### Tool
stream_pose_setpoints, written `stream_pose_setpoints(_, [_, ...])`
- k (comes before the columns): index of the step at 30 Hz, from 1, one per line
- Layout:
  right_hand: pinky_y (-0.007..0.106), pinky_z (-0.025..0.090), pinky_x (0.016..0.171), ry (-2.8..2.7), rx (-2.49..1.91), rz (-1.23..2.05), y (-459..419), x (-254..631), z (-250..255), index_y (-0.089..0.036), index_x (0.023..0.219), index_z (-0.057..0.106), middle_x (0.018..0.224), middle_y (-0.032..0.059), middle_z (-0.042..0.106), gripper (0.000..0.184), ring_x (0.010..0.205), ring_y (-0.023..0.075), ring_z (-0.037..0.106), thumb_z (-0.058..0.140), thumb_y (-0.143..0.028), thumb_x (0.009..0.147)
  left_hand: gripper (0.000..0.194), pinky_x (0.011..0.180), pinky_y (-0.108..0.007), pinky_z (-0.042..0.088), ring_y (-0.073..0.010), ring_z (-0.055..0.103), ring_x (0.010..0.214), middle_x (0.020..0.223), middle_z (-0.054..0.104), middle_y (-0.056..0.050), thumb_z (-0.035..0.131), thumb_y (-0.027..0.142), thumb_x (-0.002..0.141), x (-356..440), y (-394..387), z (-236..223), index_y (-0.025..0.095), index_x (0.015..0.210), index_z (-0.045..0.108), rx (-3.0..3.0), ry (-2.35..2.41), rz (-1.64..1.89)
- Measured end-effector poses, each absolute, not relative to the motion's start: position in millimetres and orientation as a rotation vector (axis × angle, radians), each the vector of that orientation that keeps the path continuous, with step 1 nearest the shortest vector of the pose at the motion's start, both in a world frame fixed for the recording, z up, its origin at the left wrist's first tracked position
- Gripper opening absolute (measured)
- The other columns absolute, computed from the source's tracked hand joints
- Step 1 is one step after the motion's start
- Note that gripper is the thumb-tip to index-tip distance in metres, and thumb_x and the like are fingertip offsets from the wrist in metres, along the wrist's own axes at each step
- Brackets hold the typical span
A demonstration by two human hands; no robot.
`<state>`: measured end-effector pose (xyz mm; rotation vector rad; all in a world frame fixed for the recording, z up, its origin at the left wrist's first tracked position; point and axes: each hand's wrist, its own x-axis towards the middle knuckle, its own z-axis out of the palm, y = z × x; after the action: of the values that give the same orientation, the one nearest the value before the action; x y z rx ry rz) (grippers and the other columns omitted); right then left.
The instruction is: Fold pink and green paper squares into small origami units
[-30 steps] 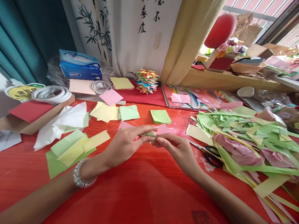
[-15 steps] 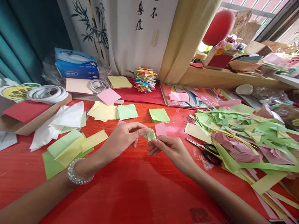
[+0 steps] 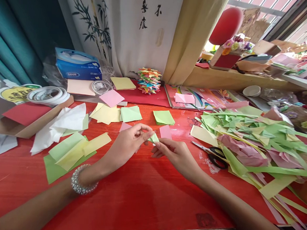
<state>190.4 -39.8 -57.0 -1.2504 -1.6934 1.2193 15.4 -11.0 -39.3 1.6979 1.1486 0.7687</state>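
Observation:
A small folded piece of light green paper (image 3: 153, 138) is held up over the red table (image 3: 138, 197). My left hand (image 3: 131, 141), with a beaded bracelet at the wrist, pinches its left side between thumb and fingers. On the other side, my right hand (image 3: 173, 152) grips the paper's right corner with thumb and forefinger. Just beyond the hands lie a stack of green paper squares (image 3: 164, 117) and a pink paper square (image 3: 165, 131). Another pink piece (image 3: 125, 126) is partly covered by my left hand.
Scissors (image 3: 213, 154) lie right of my hands, beside a heap of folded green paper pieces (image 3: 251, 128) and strips. Leftward are loose green and yellow sheets (image 3: 73, 153), a tissue (image 3: 67, 120) and a cardboard tray (image 3: 30, 130). A colourful paper stack (image 3: 149, 81) stands behind.
The folded green paper has turned in my fingers and now looks flatter and narrower, a triangle. Both hands have shifted only slightly. The other things lie where they were.

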Motion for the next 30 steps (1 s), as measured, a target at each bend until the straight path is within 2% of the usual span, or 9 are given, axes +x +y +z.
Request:
stream_pose_setpoints(3, [0.027,0.052,0.066,-1.645,-1.273,1.217,-38,192,-58,-0.015,0.079,0.062,0.071,0.0051,0.065,0.041,0.067,0.0152,0.065,0.039,-0.047,0.089,0.025,0.056,-0.024,0.037,-0.0123,0.049,0.062,0.078,0.059,0.000,0.055,0.040,0.083,15,-12,-35,0.024,0.101,0.060,1.879,1.123,0.767])
stream_pose_setpoints(5, [0.027,0.051,0.066,-1.660,-1.284,1.186,-38,191,-57,-0.015,0.078,0.062,0.071,0.0051,0.065,0.041,0.066,0.0153,0.065,0.040,-0.049,0.088,0.024,0.056,-0.025,0.037,-0.0128,0.049,0.059,0.072,0.058,0.000,0.054,0.040,0.083,14,-13,-34,0.024,0.100,0.061,1.902,1.122,0.735])
stream_pose_setpoints(8, [0.027,0.051,0.065,-1.682,-1.274,1.187,-39,190,-57,-0.017,0.092,0.062,0.078,0.0044,0.066,0.032,0.068,0.0157,0.065,0.049,-0.045,0.085,0.026,0.054,-0.026,0.039,-0.0126,0.050,0.053,0.061,0.055,0.003,0.051,0.040,0.085,14,-13,-36,0.023,0.103,0.059,1.755,1.128,0.705])
stream_pose_setpoints(11, [0.028,0.053,0.065,-1.561,-1.209,1.319,-38,188,-61,-0.018,0.100,0.059,0.083,0.0036,0.064,0.028,0.069,0.0143,0.064,0.053,-0.039,0.084,0.024,0.055,-0.026,0.042,-0.0127,0.053,0.053,0.060,0.056,0.003,0.050,0.036,0.085,15,-10,-39,0.020,0.102,0.057,1.612,1.091,0.678])
stream_pose_setpoints(17, [0.026,0.053,0.065,-1.371,-1.144,1.499,-34,189,-67,-0.015,0.086,0.057,0.077,0.0011,0.060,0.019,0.067,0.0125,0.063,0.063,-0.030,0.076,0.021,0.053,-0.024,0.043,-0.0117,0.055,0.052,0.061,0.058,0.002,0.051,0.038,0.084,19,-9,-43,0.017,0.089,0.056,1.464,1.084,0.661])
stream_pose_setpoints(22, [0.024,0.050,0.067,-1.388,-1.154,1.468,-35,188,-65,-0.016,0.084,0.060,0.075,0.0008,0.061,0.019,0.069,0.0112,0.059,0.063,-0.033,0.077,0.020,0.056,-0.023,0.042,-0.0102,0.055,0.049,0.050,0.057,0.004,0.052,0.037,0.085,18,-12,-47,0.018,0.081,0.058,1.569,1.114,0.677])
stream_pose_setpoints(26, [0.025,0.049,0.064,-1.373,-1.174,1.389,-34,190,-61,-0.016,0.077,0.060,0.068,-0.0001,0.061,0.019,0.064,0.0114,0.058,0.065,-0.034,0.075,0.013,0.053,-0.023,0.046,-0.0107,0.058,0.052,0.058,0.060,0.004,0.057,0.028,0.082,20,-12,-46,0.018,0.089,0.058,1.457,1.024,0.686])
stream_pose_setpoints(30, [0.026,0.050,0.063,-1.284,-1.161,1.428,-32,193,-57,-0.016,0.069,0.060,0.063,-0.0013,0.061,0.019,0.060,0.0112,0.059,0.067,-0.033,0.072,0.016,0.055,-0.023,0.051,-0.0112,0.061,0.054,0.062,0.064,0.001,0.060,0.022,0.080,20,-11,-43,0.016,0.095,0.061,1.315,0.946,0.715])
